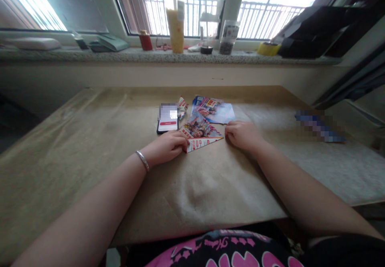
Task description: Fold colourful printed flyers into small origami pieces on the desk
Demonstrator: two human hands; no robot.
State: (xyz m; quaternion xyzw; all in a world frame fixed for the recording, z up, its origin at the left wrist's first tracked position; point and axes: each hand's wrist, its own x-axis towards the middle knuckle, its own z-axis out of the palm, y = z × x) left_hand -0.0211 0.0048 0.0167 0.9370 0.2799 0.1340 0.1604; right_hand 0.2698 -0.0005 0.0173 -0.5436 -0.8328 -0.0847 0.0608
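A colourful printed flyer [198, 127] lies on the table with its lower edge folded up into a narrow white-and-red triangular flap [200, 143]. My left hand [172, 145], with a silver bangle at the wrist, is closed with its fingers on the flyer's lower left corner. At the flap's pointed right end rests my right hand [242, 134], fingers curled in; whether they pinch anything is hidden. Just beyond the flyer is a stack of similar flyers [221, 112]. A phone [167, 125] with a lit screen lies beyond my left hand, beside a folded paper piece [182, 105].
A brown cover lies over the table [99, 170]. Another printed sheet [320, 127], partly blurred, is at the far right. Along the windowsill [120, 56] stand a tall yellow-filled cup [176, 30], a red bottle [145, 41], clear containers [229, 38] and a black bag [313, 34].
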